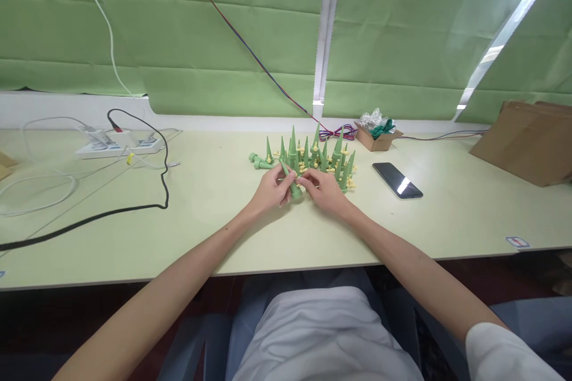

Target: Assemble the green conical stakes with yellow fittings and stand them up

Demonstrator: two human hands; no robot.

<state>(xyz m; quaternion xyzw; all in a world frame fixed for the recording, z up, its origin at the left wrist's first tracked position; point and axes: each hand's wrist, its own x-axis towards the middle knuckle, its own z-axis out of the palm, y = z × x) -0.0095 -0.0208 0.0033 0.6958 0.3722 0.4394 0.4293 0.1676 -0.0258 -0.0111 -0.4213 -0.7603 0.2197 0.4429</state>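
Observation:
My left hand (272, 187) is closed around a green plant watering spike (295, 191), its cone tip pointing up and to the left. My right hand (328, 190) pinches at the side of this spike; its fingertips hide whatever small part is between them. Just beyond both hands stands a cluster of several green watering spikes (292, 146), most upright with points up, with small yellow valve pieces (351, 184) on them. Two green pieces (260, 162) lie on their sides at the cluster's left end.
On the pale table (214, 190), a black phone (397, 180) lies to the right. Behind it is a small cardboard box (378, 140) holding clear and green wrapping. Brown cardboard (522, 143) stands far right. A power strip (118, 146) and a black cable (134, 209) occupy the left.

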